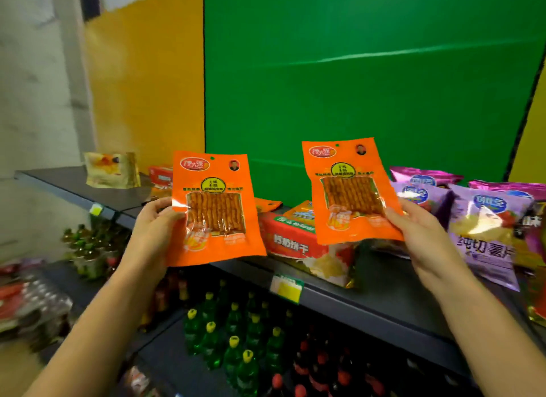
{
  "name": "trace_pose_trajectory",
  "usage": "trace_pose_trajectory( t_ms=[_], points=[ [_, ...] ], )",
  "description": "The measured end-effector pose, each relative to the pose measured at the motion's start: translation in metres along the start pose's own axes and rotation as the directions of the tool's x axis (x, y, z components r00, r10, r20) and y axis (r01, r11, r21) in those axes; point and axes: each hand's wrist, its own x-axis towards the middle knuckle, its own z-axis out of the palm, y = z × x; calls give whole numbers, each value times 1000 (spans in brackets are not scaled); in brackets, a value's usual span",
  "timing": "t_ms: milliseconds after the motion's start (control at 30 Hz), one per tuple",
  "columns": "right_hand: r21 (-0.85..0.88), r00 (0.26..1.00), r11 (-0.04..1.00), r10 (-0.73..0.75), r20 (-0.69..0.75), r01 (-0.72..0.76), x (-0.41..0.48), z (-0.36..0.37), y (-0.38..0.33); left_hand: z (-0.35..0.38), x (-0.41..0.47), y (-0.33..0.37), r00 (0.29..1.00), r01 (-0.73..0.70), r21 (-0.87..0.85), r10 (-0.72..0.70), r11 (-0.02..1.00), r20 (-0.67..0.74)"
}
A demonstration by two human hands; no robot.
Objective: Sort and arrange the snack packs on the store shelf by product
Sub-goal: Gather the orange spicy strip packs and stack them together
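The orange pack [217,210] pinched at its edge by the left fingers [165,212] is glossy plastic film with a clear window. The second orange pack [353,191], against the right fingers [397,219], has the same shiny film. The shelf [369,296] under them looks like matt dark metal. The purple bags [484,228] beside the right fingers are shiny foil-like plastic.

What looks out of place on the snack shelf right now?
A red biscuit pack lies flat and askew, its corner past the shelf's front edge, with small orange packs strewn behind it. The purple chip bags lean forward. The two orange packs in the left hand and right hand look undamaged.
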Motion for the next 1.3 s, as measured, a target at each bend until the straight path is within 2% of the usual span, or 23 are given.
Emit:
trace_pose_trajectory(
  t_ms=[133, 233, 400, 567, 833, 1067, 1300],
  points=[
    [-28, 1000, 1000, -13, 20, 13, 13, 62, -7, -53, 33, -1, 998, 49, 59, -50, 997, 27],
    [12, 999, 1000, 19, 33, -19, 23, 106, -16, -84, 59, -2, 995, 78, 75, -82, 994, 56],
    [-35, 998, 998, 58, -11, -59, 33, 161, -22, -120, 98, -12, 988, 89, 116, -103, 989, 118],
    [-156, 996, 988, 10, -89, -24, 41, 197, -30, -131, 142, -24, 977, 94, 120, -114, 988, 178],
    [-264, 992, 960, 67, -108, -93, 82, 219, -28, -93, 210, -41, 948, 43, 75, -64, 996, 310],
    [-348, 993, 933, 61, -97, -91, 127, 223, -29, -31, 269, -51, 877, 42, 136, -102, 990, 469],
    [-441, 990, 886, 126, -71, -144, 156, 231, -14, 27, 313, -70, 800, 30, 249, -173, 968, 575]
  ],
)
